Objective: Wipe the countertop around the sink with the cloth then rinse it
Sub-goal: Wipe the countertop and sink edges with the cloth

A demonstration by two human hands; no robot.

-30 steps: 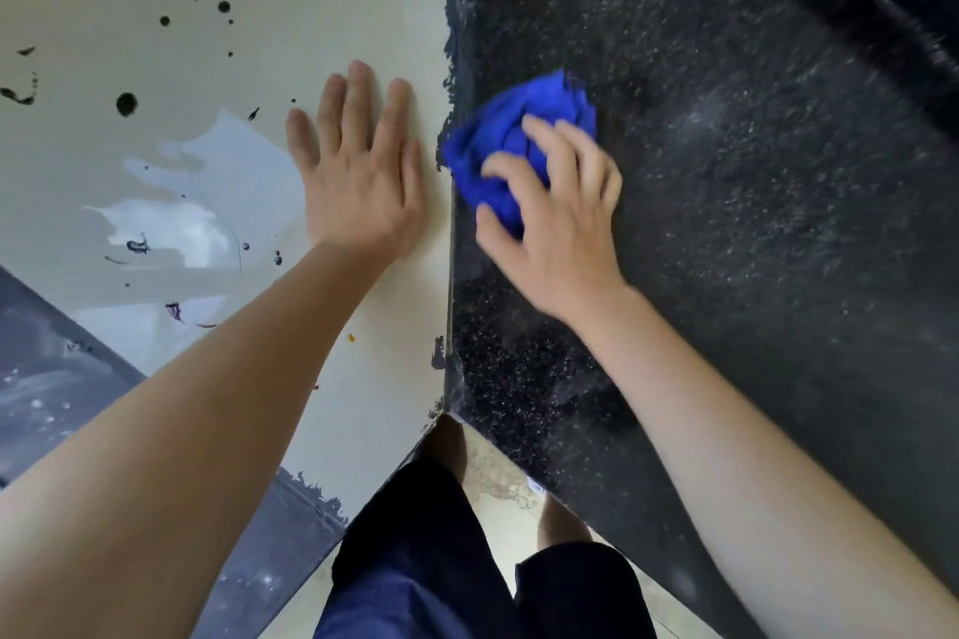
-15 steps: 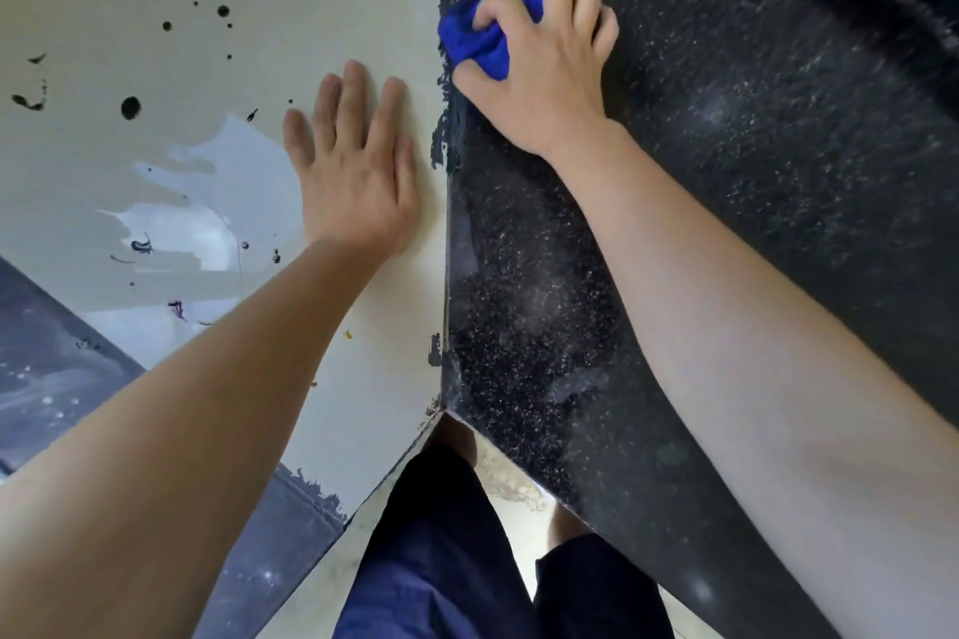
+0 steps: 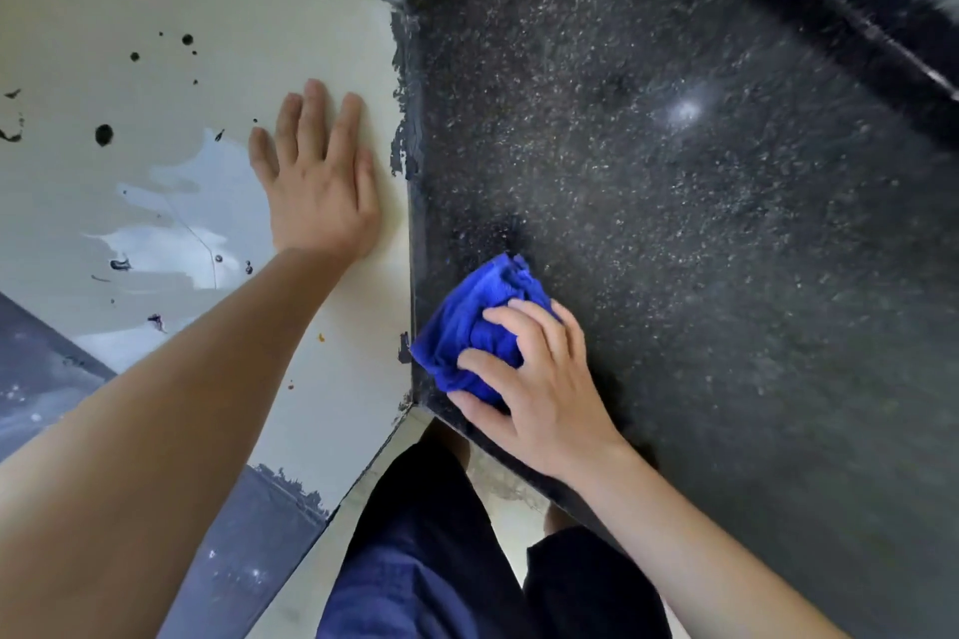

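A bunched blue cloth [image 3: 469, 322] lies on the black speckled countertop [image 3: 700, 234], close to its near left corner. My right hand [image 3: 539, 389] sits on top of the cloth, fingers curled into it and thumb against its near side. My left hand [image 3: 316, 182] rests flat, fingers straight, on the pale paint-spotted wall surface [image 3: 155, 171] left of the counter. No sink is in view.
The counter's left edge meets the pale surface along a rough dark seam [image 3: 407, 145]. A raised black ledge [image 3: 856, 26] runs along the counter's far right side. My legs in dark trousers [image 3: 425, 560] and the floor show below the counter's front edge.
My right hand has dragged the cloth from the far left corner of the counter back toward me, to the near left corner. My left hand has stayed flat in place.
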